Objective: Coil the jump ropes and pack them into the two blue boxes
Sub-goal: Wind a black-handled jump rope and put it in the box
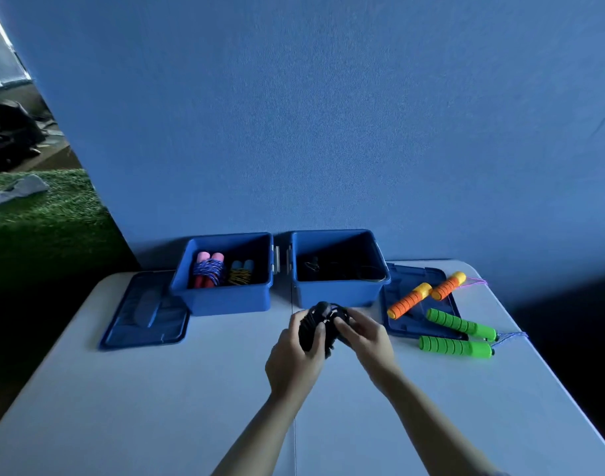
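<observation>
Both my hands hold a coiled black jump rope [320, 322] just in front of the right blue box [338, 290]. My left hand [295, 355] grips its bundled handles from the left, and my right hand [364, 334] pinches the cord on the right side. The right box holds a dark rope, hard to make out. In the left blue box [225, 297] lie a pink-handled coiled rope [208, 269] and a blue-handled coiled rope [240, 273]. An orange-handled rope [426, 295] and a green-handled rope [457, 334] lie at the right.
A blue lid [146, 314] lies flat left of the left box; another lid [416, 314] lies under the orange handles at the right. The white table [156, 407] ends against a blue wall. Green turf floor shows at far left.
</observation>
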`<control>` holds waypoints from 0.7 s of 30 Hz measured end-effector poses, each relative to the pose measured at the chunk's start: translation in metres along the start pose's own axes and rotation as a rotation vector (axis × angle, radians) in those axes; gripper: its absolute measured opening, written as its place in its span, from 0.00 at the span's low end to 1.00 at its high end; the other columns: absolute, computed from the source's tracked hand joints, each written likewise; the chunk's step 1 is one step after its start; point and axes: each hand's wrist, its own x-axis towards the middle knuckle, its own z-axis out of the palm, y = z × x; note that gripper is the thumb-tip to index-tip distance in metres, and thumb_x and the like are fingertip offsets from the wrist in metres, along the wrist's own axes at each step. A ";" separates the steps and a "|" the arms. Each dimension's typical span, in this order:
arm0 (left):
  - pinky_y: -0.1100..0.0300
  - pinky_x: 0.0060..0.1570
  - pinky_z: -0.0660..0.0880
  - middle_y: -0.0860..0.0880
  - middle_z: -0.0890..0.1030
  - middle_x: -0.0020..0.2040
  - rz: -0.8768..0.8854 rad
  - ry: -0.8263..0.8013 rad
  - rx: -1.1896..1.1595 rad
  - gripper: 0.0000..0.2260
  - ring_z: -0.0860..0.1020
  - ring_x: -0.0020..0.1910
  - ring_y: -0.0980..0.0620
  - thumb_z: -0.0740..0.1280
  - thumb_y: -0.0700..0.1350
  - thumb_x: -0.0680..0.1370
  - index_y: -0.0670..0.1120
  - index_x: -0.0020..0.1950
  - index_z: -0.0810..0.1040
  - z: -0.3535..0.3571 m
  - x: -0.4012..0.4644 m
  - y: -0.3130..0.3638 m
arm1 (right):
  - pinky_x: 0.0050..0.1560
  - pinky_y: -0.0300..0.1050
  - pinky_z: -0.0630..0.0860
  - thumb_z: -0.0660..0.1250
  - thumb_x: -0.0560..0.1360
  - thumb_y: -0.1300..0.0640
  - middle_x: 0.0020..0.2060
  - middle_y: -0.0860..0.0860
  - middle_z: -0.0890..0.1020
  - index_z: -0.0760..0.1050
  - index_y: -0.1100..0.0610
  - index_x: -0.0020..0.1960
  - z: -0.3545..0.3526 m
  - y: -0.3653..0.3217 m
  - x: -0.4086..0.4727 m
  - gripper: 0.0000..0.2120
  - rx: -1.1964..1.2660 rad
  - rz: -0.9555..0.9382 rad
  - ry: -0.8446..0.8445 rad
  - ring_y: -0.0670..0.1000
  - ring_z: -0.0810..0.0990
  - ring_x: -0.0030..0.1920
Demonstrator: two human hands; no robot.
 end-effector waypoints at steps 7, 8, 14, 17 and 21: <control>0.52 0.43 0.78 0.54 0.81 0.42 -0.094 -0.111 -0.068 0.16 0.81 0.39 0.54 0.52 0.69 0.71 0.67 0.55 0.65 0.006 -0.003 0.000 | 0.58 0.61 0.76 0.67 0.76 0.59 0.43 0.55 0.85 0.81 0.45 0.52 0.006 0.011 -0.008 0.11 0.016 -0.053 0.090 0.59 0.83 0.50; 0.51 0.43 0.78 0.54 0.81 0.42 -0.099 -0.128 -0.068 0.16 0.81 0.39 0.52 0.53 0.69 0.70 0.67 0.54 0.65 0.007 -0.002 0.000 | 0.60 0.59 0.76 0.66 0.76 0.62 0.44 0.55 0.85 0.81 0.50 0.54 0.006 0.012 -0.009 0.11 0.112 -0.023 0.085 0.57 0.83 0.51; 0.46 0.42 0.80 0.52 0.81 0.44 -0.132 -0.237 -0.146 0.16 0.81 0.38 0.46 0.55 0.68 0.69 0.71 0.57 0.61 0.011 -0.003 -0.004 | 0.57 0.50 0.78 0.63 0.77 0.66 0.42 0.54 0.84 0.82 0.56 0.50 0.010 0.013 -0.015 0.11 0.262 0.012 0.068 0.52 0.82 0.46; 0.46 0.40 0.80 0.51 0.81 0.46 -0.126 -0.287 -0.164 0.19 0.81 0.34 0.48 0.55 0.68 0.69 0.70 0.60 0.60 0.009 -0.005 -0.006 | 0.57 0.50 0.77 0.62 0.77 0.66 0.44 0.56 0.84 0.81 0.61 0.53 0.008 0.018 -0.018 0.09 0.324 0.035 0.054 0.54 0.82 0.50; 0.46 0.39 0.80 0.48 0.81 0.46 -0.085 -0.312 -0.193 0.21 0.81 0.32 0.52 0.57 0.66 0.70 0.70 0.63 0.60 0.010 -0.006 -0.008 | 0.59 0.55 0.75 0.61 0.77 0.68 0.46 0.61 0.81 0.78 0.67 0.54 0.003 0.018 -0.017 0.09 0.400 0.095 0.005 0.58 0.80 0.50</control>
